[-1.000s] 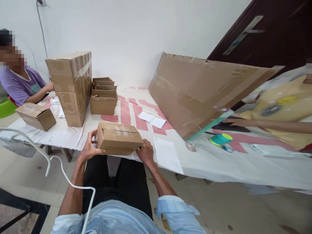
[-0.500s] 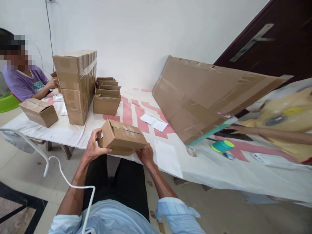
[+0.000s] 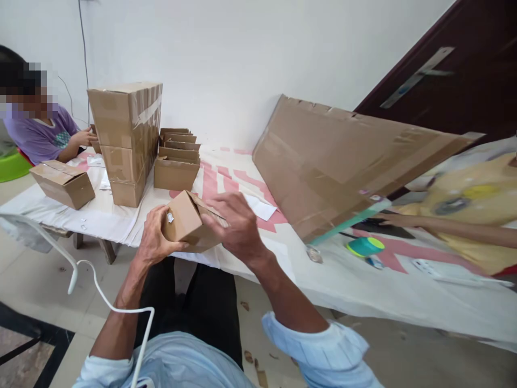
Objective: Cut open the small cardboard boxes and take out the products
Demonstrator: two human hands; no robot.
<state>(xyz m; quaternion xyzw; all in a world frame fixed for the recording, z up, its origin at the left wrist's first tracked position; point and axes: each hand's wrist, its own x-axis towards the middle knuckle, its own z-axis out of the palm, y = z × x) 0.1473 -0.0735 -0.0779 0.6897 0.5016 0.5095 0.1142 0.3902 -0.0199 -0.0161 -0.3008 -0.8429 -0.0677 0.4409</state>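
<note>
A small brown cardboard box is held tilted at the table's front edge, with a small white sticker on its left end. My left hand grips that end, fingers at the far side and thumb along the bottom. My right hand is over the box's right part, slightly blurred, its fingers stretched out and apart from the thumb. It hides much of the box's top; whether the fingertips touch the cardboard is unclear.
Stacked taped boxes and open-topped boxes stand behind; another box is left. A large cardboard sheet leans at right. White paper and a teal-and-yellow cylinder lie on the table. Two other people sit at the sides.
My right hand has left the box's lower right end and come up over its top. The box has turned somewhat, showing more of its left end. My left hand keeps its hold.
</note>
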